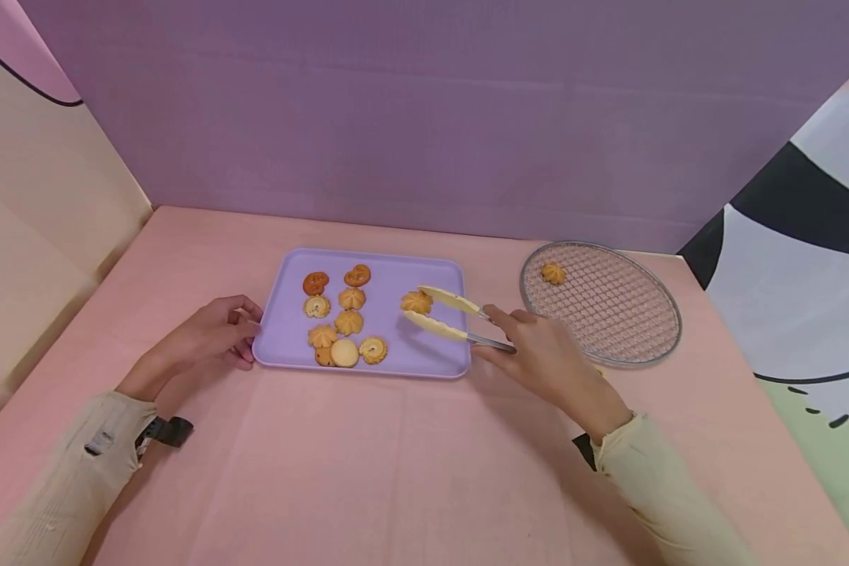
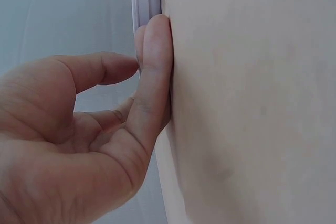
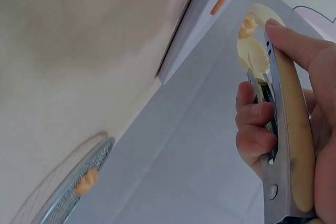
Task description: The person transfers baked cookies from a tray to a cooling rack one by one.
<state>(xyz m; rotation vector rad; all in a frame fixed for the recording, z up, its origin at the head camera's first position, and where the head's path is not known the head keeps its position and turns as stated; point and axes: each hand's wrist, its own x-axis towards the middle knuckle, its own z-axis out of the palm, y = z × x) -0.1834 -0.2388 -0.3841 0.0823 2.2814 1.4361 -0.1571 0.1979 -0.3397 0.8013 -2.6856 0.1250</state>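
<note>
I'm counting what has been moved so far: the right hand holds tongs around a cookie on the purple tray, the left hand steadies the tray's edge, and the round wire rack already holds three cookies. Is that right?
Not quite: the round wire rack holds only one cookie, as the head view shows. The rest stands: the right hand holds the tongs around a cookie on the tray, and the left hand steadies the purple tray by its edge.

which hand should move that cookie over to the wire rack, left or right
Right. The right hand holds the tongs, whose tips sit around a cookie on the tray, and the rack lies on that side. The left hand only touches the tray's left edge.
</note>
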